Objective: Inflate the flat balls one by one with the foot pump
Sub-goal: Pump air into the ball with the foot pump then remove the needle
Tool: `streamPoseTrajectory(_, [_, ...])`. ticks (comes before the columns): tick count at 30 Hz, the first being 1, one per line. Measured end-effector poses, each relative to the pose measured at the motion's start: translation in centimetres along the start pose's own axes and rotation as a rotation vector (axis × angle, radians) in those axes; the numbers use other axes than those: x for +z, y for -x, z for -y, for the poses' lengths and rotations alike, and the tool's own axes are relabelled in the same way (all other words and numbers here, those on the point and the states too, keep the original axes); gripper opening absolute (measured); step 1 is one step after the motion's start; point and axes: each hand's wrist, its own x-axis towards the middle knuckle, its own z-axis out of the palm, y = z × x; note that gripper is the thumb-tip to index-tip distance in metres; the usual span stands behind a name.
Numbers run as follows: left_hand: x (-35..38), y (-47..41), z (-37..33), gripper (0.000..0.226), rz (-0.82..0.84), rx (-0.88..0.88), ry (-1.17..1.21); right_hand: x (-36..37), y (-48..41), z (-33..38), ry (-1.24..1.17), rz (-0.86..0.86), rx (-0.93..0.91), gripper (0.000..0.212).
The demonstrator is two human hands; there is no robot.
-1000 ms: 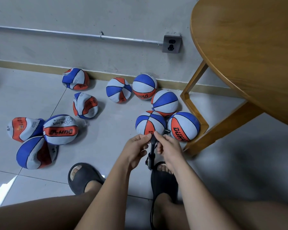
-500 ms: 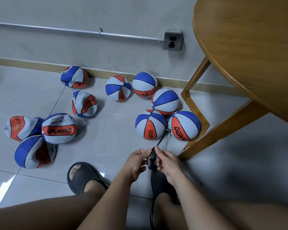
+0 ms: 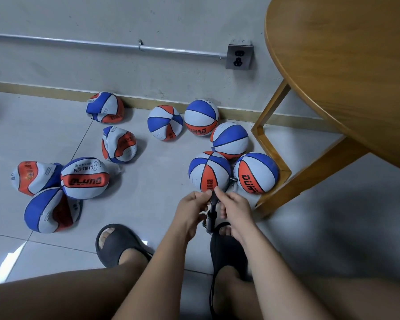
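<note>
A black pump (image 3: 211, 217) stands upright on the floor in front of my right foot. My left hand (image 3: 192, 207) and my right hand (image 3: 234, 209) both grip its top handle, raised just below a round blue, white and orange ball (image 3: 209, 172). The pump's hose nozzle (image 3: 233, 180) sits at that ball's right side, between it and another round ball (image 3: 255, 173). Several crumpled flat balls lie to the left, among them one (image 3: 84, 177) marked CHILDREN and one (image 3: 118, 144) further back.
A round wooden table (image 3: 342, 72) overhangs the right side, its leg frame (image 3: 273, 155) touching the nearest balls. More round balls (image 3: 201, 117) rest by the wall with a metal socket (image 3: 239, 57). My feet wear dark slippers (image 3: 118, 245).
The pump handle went down with both hands half a second ago and has come back up to its raised height. The balls have stayed where they were.
</note>
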Motion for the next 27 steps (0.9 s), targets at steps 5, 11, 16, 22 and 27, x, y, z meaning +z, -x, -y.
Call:
streamPoseTrajectory(5, [-0.4, -0.2, -2.0, 0.030, 0.103, -0.014, 0.035, 0.2, -0.1, 1.3, -0.102, 0.036, -0.062, 0.044])
streamPoseTrajectory(11, [0.1, -0.4, 0.6, 0.032, 0.095, -0.080, 0.018, -0.7, -0.2, -1.5, -0.064, -0.013, 0.013, 0.047])
streamPoseTrajectory(16, [-0.2, -0.8, 2.5, 0.034, 0.042, -0.142, -0.087, -1.6, -0.7, -4.1, -0.032, -0.025, 0.090, 0.044])
streamPoseTrajectory(22, [-0.8, -0.8, 5.4, 0.033, -0.048, -0.165, -0.216, -2.1, -0.8, -7.1, 0.106, -0.067, 0.128, 0.045])
streamPoseTrajectory(27, [-0.2, -1.3, 5.2, 0.033, -0.106, -0.081, -0.314, -2.0, -0.8, -6.4, 0.152, -0.092, 0.113, 0.042])
